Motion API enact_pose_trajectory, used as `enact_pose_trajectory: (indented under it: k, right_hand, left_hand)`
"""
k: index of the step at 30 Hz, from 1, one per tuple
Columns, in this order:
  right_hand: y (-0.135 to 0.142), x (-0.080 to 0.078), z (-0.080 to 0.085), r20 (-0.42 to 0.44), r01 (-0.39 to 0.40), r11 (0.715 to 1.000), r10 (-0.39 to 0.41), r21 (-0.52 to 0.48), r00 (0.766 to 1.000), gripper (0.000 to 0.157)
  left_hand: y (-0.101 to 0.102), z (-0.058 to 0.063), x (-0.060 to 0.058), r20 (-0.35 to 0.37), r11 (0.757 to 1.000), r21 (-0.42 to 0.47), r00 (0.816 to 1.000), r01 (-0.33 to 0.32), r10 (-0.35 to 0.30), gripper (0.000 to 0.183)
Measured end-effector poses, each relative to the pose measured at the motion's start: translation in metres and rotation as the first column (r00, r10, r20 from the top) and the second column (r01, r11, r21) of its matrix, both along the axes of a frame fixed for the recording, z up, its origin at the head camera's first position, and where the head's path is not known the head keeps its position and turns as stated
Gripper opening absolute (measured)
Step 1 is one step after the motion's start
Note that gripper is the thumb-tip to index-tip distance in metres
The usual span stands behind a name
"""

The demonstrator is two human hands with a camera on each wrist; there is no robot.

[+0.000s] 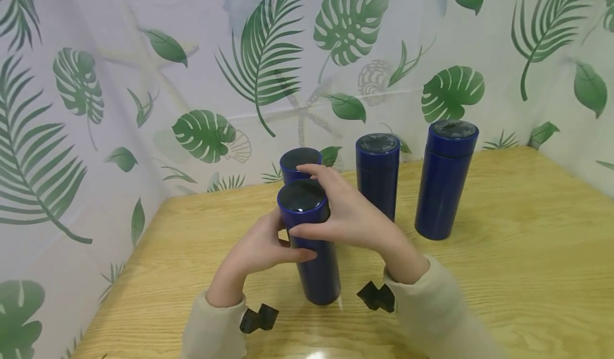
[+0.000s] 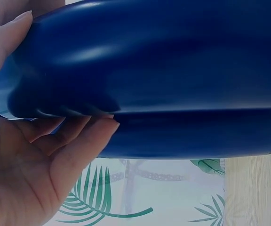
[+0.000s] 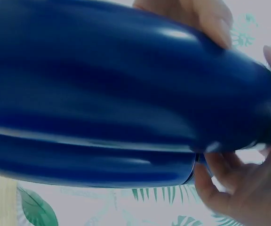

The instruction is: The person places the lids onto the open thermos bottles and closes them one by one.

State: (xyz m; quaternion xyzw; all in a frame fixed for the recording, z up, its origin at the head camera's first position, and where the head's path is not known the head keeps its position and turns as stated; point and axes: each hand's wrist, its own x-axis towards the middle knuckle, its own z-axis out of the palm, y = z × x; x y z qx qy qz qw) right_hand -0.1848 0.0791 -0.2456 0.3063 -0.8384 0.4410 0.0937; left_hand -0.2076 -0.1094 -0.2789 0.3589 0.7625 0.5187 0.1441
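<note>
A dark blue thermos flask with a black-topped lid is upright in front of me, in both hands. My left hand grips its left side below the lid, thumb across the front. Higher up, my right hand curls round the lid end, thumb in front and fingers behind. In the left wrist view the held flask fills the upper half, the left fingers under its edge. The right wrist view shows the same flask between both hands. Whether its base touches the table cannot be told.
A second blue flask stands right behind the held one, mostly hidden. Two more stand to the right, one nearer and one farther right. The wooden table meets a leaf-patterned cloth at the back.
</note>
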Motion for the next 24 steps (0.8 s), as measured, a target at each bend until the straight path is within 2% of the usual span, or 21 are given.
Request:
enact_pose_trajectory:
  k: [4, 6, 10, 13, 15, 18, 21, 23, 24]
  right_hand:
    - [0.006, -0.003, 0.0, 0.019, -0.136, 0.99, 0.137, -0.036, 0.99, 0.076]
    - [0.006, -0.003, 0.001, 0.019, -0.152, 0.987, 0.153, -0.05, 0.988, 0.075]
    - [0.0, 0.0, 0.0, -0.007, -0.015, 1.0, 0.014, -0.028, 1.0, 0.075]
    - [-0.005, 0.003, 0.0, -0.023, 0.095, 0.995, -0.095, 0.007, 0.995, 0.074]
    - [-0.006, 0.004, 0.0, -0.033, 0.108, 0.994, -0.107, 0.027, 0.994, 0.072]
    - [-0.001, 0.002, 0.002, -0.019, 0.016, 0.999, -0.016, 0.034, 1.0, 0.068]
    - [0.006, 0.0, 0.003, 0.014, -0.099, 0.995, 0.099, -0.002, 0.995, 0.066]
    - [0.007, 0.0, 0.004, 0.022, -0.129, 0.991, 0.13, -0.028, 0.991, 0.066]
    - [0.007, 0.0, 0.004, 0.018, -0.119, 0.992, 0.12, -0.034, 0.993, 0.067]
  left_hand:
    - [0.0, 0.0, 0.001, -0.015, 1.0, -0.012, 1.0, -0.016, 0.016, 0.067]
    - [0.001, 0.001, 0.001, -0.03, 0.999, -0.022, 0.999, -0.032, 0.032, 0.066]
    - [0.002, 0.002, 0.002, -0.052, 0.998, -0.038, 0.997, -0.06, 0.058, 0.064]
    - [0.002, 0.003, 0.002, -0.057, 0.997, -0.043, 0.997, -0.063, 0.061, 0.064]
    - [0.002, 0.004, 0.002, -0.059, 0.997, -0.044, 0.996, -0.063, 0.06, 0.064]
    - [0.002, 0.003, 0.002, -0.053, 0.997, -0.041, 0.997, -0.06, 0.057, 0.064]
    - [0.002, 0.003, 0.002, -0.045, 0.997, -0.037, 0.997, -0.064, 0.063, 0.065]
    - [0.003, 0.002, 0.003, -0.049, 0.996, -0.043, 0.995, -0.084, 0.081, 0.065]
    - [0.003, 0.002, 0.003, -0.061, 0.993, -0.052, 0.993, -0.102, 0.098, 0.064]
